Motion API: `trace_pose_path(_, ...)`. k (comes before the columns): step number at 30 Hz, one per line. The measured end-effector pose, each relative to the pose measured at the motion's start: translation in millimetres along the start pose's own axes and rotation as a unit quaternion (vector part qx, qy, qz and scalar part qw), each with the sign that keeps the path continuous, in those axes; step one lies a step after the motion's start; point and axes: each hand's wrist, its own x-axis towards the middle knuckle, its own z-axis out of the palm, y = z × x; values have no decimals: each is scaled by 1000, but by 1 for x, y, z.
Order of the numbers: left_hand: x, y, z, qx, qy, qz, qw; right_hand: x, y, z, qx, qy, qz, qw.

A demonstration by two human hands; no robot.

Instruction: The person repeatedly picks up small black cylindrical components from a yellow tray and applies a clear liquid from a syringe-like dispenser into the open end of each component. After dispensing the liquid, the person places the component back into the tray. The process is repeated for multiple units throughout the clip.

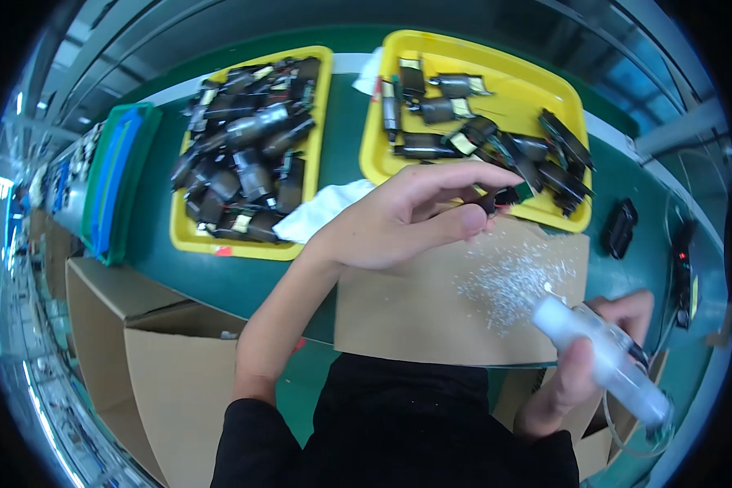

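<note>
My left hand [407, 215] is raised over the far part of a cardboard sheet [398, 317], its thumb and fingers closed on a small dark part [507, 196]. A bit of red shows by the thumb tip; the rest of the part is hidden by the fingers. Lower right, my right hand [581, 370] grips a pale, partly see-through cylindrical tool [598, 354] with a thin cord or hose at its rear. The tool's narrow tip points at many tiny white bits [508, 281] scattered over the cardboard.
Two yellow trays [325, 122] [573, 106] hold many black cylindrical parts, some with pale yellow labels. White cloth or paper [329, 207] lies between them. A black object [620, 228] sits at right near a device with a red light [681, 268]. Open cardboard boxes [183, 390] stand lower left.
</note>
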Motion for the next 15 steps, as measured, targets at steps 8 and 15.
trace_pose_path(8,-64,56,-64,586,248,-6,772,-6,54,-8,-147,-134,60,978)
trace_pose_path(15,-62,56,-69,630,297,-5,718,5,60,-21,-160,-94,28,982)
